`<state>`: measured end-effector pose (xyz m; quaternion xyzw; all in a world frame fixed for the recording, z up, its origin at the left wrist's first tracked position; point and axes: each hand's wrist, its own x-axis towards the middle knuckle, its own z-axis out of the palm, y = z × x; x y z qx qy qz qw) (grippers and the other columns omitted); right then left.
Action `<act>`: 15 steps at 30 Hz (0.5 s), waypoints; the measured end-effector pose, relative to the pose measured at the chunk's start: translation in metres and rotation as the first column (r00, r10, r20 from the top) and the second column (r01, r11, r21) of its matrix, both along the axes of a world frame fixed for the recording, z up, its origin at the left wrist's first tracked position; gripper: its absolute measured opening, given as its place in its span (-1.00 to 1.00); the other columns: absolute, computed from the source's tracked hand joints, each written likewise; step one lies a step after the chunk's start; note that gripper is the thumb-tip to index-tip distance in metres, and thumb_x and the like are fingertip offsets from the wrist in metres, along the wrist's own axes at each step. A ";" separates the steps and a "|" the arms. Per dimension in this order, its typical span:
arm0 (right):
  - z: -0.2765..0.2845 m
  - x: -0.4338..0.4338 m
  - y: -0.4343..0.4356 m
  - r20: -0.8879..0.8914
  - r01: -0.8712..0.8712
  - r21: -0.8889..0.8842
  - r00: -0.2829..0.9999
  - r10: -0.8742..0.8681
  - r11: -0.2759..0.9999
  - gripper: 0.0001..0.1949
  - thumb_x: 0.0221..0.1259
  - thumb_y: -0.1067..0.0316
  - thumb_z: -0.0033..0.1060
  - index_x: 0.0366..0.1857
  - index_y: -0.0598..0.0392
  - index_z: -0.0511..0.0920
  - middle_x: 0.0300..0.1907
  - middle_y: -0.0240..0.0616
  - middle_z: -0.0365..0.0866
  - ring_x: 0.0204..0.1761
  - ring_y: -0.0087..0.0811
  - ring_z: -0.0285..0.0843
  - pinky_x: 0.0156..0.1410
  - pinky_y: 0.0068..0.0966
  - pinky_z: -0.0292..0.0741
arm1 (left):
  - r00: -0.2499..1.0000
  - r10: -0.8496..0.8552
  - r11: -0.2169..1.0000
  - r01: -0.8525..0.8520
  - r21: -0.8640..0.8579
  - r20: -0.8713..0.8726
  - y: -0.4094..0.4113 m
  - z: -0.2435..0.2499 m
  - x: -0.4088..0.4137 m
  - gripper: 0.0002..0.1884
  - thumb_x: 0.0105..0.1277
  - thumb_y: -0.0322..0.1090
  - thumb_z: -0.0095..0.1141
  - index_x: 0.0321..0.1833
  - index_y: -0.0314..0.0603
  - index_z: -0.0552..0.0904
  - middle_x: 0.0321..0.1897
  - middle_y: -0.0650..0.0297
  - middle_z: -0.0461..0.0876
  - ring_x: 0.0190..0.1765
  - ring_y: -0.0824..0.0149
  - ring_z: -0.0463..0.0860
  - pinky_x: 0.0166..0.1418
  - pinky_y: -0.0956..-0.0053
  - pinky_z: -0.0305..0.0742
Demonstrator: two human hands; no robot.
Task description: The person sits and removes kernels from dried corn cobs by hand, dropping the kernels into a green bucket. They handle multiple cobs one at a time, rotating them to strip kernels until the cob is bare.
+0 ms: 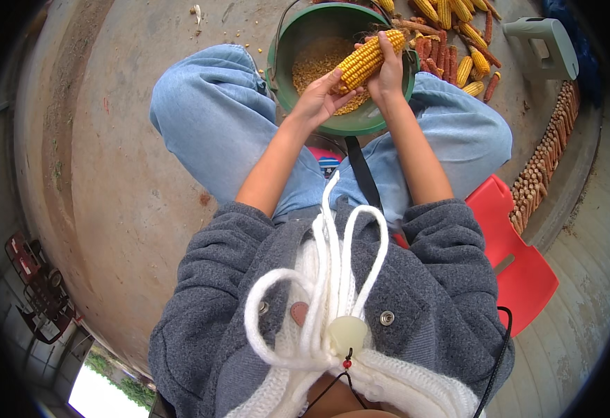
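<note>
A yellow ear of corn (pixel 366 61), its kernels in rows, lies tilted over a green bucket (pixel 357 124). My left hand (pixel 318 98) grips its lower end, fingers beneath and thumb on the near side. Around the upper end closes my right hand (pixel 387 73), with the thumb laid along the cob. Loose corn kernels (pixel 310 69) cover part of the bucket's bottom. The bucket stands between my bent knees, its wire handle folded outwards.
Several corn ears (pixel 464 70) and reddish bare cobs (pixel 442 55) lie right of the bucket. A grey-green plastic stool (pixel 563 49) stands beyond them. Stacked cobs (pixel 540 157) line the right-hand ledge. A red plastic seat (pixel 524 271) is beside me. Stray kernels dot the concrete floor (pixel 127 120).
</note>
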<state>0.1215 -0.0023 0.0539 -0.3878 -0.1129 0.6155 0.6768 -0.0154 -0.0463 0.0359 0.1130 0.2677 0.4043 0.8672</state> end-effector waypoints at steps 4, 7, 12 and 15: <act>-0.009 0.007 0.004 -0.059 0.013 -0.044 0.998 -0.015 0.999 -0.68 0.09 0.24 0.21 -0.17 0.07 0.31 -0.38 -0.26 0.46 -0.35 -0.29 0.54 -0.23 -0.39 0.51 | 0.998 0.001 0.997 0.004 0.077 -0.065 -0.001 0.006 0.002 -0.50 0.28 -0.16 0.01 0.16 -0.37 0.32 0.07 0.08 0.42 0.07 0.14 0.48 0.20 0.42 0.38; -0.008 0.008 0.005 -0.074 0.018 -0.058 0.997 -0.022 0.998 -0.70 0.08 0.25 0.21 -0.21 0.08 0.34 -0.38 -0.26 0.46 -0.36 -0.29 0.54 -0.25 -0.40 0.51 | 0.998 -0.004 0.995 0.010 0.103 -0.056 -0.002 0.010 0.003 -0.51 0.28 -0.17 0.00 0.17 -0.37 0.30 0.10 0.07 0.40 0.12 0.11 0.45 0.22 0.40 0.36; -0.009 0.012 0.006 -0.105 0.038 -0.052 0.994 -0.043 0.998 -0.74 0.09 0.28 0.18 -0.23 0.08 0.35 -0.41 -0.27 0.47 -0.38 -0.31 0.55 -0.28 -0.44 0.51 | 0.997 -0.049 0.997 0.046 0.059 0.051 0.002 0.017 0.001 -0.50 0.32 -0.16 -0.06 0.19 -0.37 0.26 0.12 0.03 0.36 0.17 0.05 0.39 0.22 0.38 0.36; 0.000 0.003 0.000 0.011 -0.034 0.048 0.999 0.034 0.998 -0.75 0.08 0.30 0.17 -0.23 0.09 0.36 -0.42 -0.27 0.48 -0.39 -0.34 0.55 -0.28 -0.47 0.50 | 0.978 -0.052 0.987 0.080 -0.138 0.200 0.002 0.004 -0.002 -0.49 0.34 -0.13 -0.11 0.20 -0.38 0.24 0.11 0.01 0.36 0.17 0.01 0.37 0.19 0.40 0.41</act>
